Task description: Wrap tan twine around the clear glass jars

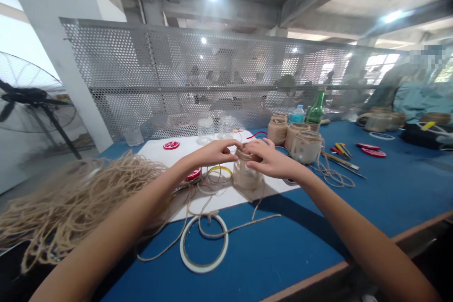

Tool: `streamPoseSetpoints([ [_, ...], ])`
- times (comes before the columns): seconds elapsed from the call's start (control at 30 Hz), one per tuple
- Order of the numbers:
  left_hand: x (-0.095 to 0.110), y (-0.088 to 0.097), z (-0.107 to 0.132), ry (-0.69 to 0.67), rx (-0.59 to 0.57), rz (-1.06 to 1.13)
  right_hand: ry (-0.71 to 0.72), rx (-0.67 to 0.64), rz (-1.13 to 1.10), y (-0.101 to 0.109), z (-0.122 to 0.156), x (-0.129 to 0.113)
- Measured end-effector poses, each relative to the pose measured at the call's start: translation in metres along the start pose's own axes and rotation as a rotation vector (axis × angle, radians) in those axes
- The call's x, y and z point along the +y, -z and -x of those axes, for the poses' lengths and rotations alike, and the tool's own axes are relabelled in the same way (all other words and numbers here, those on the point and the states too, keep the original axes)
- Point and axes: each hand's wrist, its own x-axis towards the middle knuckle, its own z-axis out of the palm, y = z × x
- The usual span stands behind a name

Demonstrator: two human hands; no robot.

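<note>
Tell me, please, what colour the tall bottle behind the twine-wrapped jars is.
The tall bottle is green; it shows best in the head view, the only one here.

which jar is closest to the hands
The jar near the front edge of the white sheet, with left hand and right hand at its top; the other jars stand farther back, apart from both.

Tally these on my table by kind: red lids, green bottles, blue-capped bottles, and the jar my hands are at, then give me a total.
Red lids: 4, two toward the left and two at the right
Green bottle: 1
Blue-capped bottle: 1
Jar at the left hand and right hand: 1
Total: 7
</note>
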Motion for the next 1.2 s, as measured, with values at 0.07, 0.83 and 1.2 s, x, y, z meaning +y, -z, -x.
streamPoseSetpoints([
  [0.07, 0.004, -0.001, 0.0, 0.0, -0.012, -0.001, 0.036, -0.023, -0.056, 0.003, 0.001, 0.008],
  [0.83, 0.007, -0.008, -0.003, -0.011, 0.035, -0.146, 0.126, -0.154, -0.19, 0.022, 0.011, 0.045],
  [1.2, 0.02, -0.023, -0.007, 0.034, 0.087, -0.12, 0.045, -0.053, -0.027, 0.009, 0.006, 0.019],
])
